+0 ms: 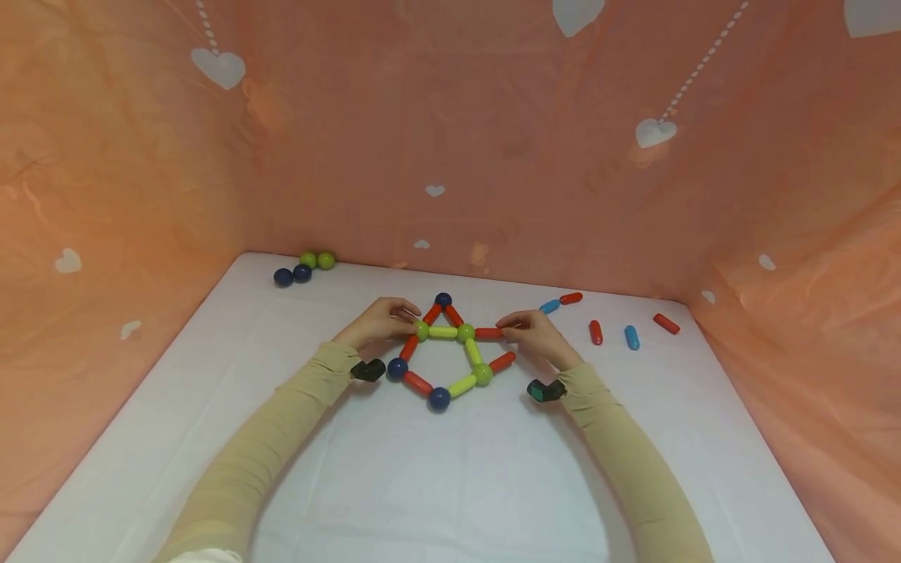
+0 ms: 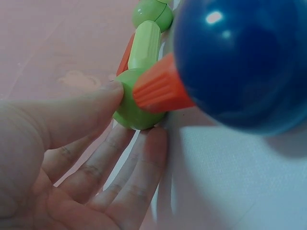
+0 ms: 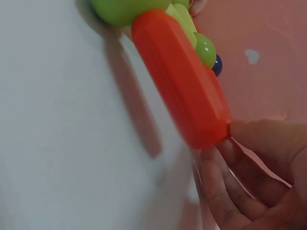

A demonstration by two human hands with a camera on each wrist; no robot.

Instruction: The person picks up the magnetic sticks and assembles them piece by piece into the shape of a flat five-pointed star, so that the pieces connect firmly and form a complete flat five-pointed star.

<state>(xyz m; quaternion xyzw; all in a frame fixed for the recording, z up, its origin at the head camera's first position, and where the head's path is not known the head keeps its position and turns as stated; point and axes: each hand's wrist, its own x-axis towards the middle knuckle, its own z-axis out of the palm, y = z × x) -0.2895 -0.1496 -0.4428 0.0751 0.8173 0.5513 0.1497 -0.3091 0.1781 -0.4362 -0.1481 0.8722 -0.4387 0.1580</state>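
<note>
A person's left hand [image 1: 380, 322] pinches a glossy green ball [image 1: 421, 331] as the right hand [image 1: 536, 335] grasps a glossy red rod [image 1: 487, 334] jutting from the same multicoloured pentagonal frame [image 1: 473, 353].

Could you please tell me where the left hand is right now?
In the head view, the left hand is left of centre, pinching the leftmost green ball of the built shape, just beyond a dark blue ball.
</note>
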